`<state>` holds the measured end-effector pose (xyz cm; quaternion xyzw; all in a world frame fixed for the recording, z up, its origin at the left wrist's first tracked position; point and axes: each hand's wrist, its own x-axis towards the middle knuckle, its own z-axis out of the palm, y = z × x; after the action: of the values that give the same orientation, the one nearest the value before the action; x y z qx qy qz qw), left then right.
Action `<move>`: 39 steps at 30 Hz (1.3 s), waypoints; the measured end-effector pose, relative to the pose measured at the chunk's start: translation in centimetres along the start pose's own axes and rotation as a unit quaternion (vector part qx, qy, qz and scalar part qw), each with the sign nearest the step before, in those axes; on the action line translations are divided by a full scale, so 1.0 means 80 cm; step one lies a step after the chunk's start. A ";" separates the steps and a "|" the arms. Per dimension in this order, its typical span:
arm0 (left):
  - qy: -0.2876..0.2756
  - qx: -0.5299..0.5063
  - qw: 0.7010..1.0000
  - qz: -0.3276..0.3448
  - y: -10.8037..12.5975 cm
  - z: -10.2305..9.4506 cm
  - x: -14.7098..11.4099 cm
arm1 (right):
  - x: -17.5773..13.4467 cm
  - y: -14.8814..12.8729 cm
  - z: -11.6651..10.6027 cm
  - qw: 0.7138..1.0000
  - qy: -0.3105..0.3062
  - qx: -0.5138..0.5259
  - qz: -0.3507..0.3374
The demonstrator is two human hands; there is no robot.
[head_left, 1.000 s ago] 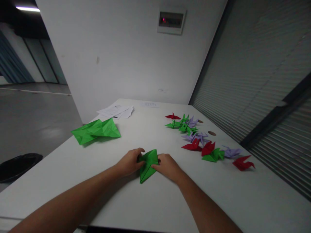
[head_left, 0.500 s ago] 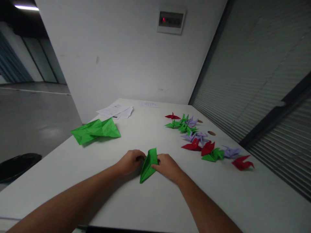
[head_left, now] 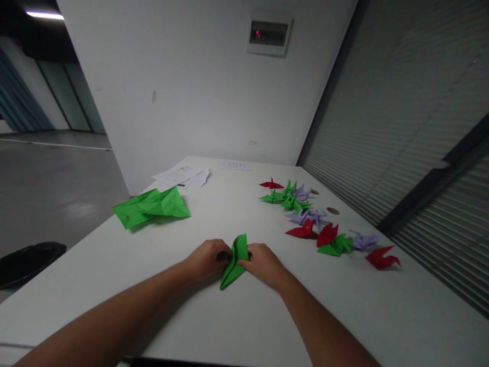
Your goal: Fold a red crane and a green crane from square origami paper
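A partly folded piece of green origami paper (head_left: 236, 261) stands between my hands over the white table (head_left: 214, 321), its narrow point toward me. My left hand (head_left: 208, 259) grips its left edge, fingers curled and the tips partly hidden. On the other side, my right hand (head_left: 263, 261) pinches the right edge, with the thumb lying on the near face. A crease bends the paper's middle inward between the two hands.
Creased green sheets (head_left: 153, 206) lie at the left edge, with printed papers (head_left: 181, 176) behind them. Several folded cranes in red (head_left: 382, 258), green (head_left: 336, 246) and purple (head_left: 363, 240) line the right side, near the window blinds (head_left: 405, 127). A black bin (head_left: 30, 262) stands at lower left.
My left fingers have moved slightly right, pressing the green paper's left side inward, so its middle now looks pinched and bent. My right hand has stayed nearly still.
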<state>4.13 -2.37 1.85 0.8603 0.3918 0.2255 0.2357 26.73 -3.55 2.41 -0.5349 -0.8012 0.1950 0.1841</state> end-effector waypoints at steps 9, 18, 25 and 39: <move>-0.019 -0.006 0.996 0.085 -0.003 0.001 0.000 | -0.001 -0.003 -0.003 1.000 0.003 0.012 -0.001; -0.022 -0.001 0.987 0.162 -0.006 0.005 0.000 | 0.001 -0.002 -0.006 1.000 0.016 0.008 -0.005; -0.031 0.009 0.995 0.097 -0.005 0.001 -0.004 | 0.000 -0.003 -0.009 1.000 0.009 0.023 0.006; -0.052 0.024 0.997 0.058 -0.005 -0.013 -0.005 | -0.001 0.001 -0.007 1.000 0.007 0.021 -0.004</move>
<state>3.09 -2.22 2.38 0.8977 0.3333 0.1841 0.2217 27.11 -3.57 2.87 -0.5290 -0.7978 0.2075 0.2014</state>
